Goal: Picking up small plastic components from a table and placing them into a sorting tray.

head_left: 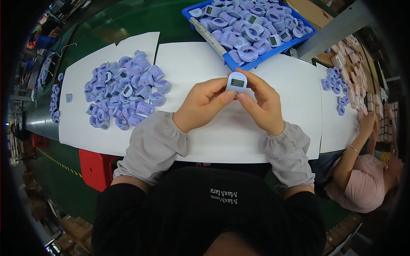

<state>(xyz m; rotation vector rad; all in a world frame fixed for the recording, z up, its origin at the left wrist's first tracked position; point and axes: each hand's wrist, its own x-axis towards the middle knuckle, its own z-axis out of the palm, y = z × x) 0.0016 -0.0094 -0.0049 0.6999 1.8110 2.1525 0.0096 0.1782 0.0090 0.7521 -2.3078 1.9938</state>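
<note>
Black shirt [205, 200] nearest, lower middle, pale print on the chest. Far left: dark bench edge with a few lilac pieces [54, 102] in a loose line. Red stool [96, 170] below the tabletop's left part. White tabletop [294, 106] runs across the middle, covered in sheets. One lone piece [68, 98] near its left end, apart from the rest. Next, big loose pile [124, 91]: lilac-blue pieces at all angles, some showing small grey screens, others ring openings or ribbed backs.

Center: left hand [207, 102], grey sleeve, closed in a pinch, thumb and fingers on the device's left side. Device [237, 82] held above the tabletop between both hands, just in front of the tray's near corner: pale lilac-blue, rounded top, smooth face toward the camera, dark-framed rectangular grey-green screen with dark marks. Right hand [262, 100], also grey-sleeved, pinches its right side, thumb at the lower edge, fingers behind.

Behind them, blue tray [273, 54], shallow, rectangular, set at an angle, heaped to the rim with similar pieces, several screens facing up; worn pale strip [209, 39] along its left side. Grey post [331, 32] right of it. Farther right, small cluster [334, 81] of lilac pieces beside many pink blocks [352, 59]; co-worker in pink [361, 183] reaches toward those.
</note>
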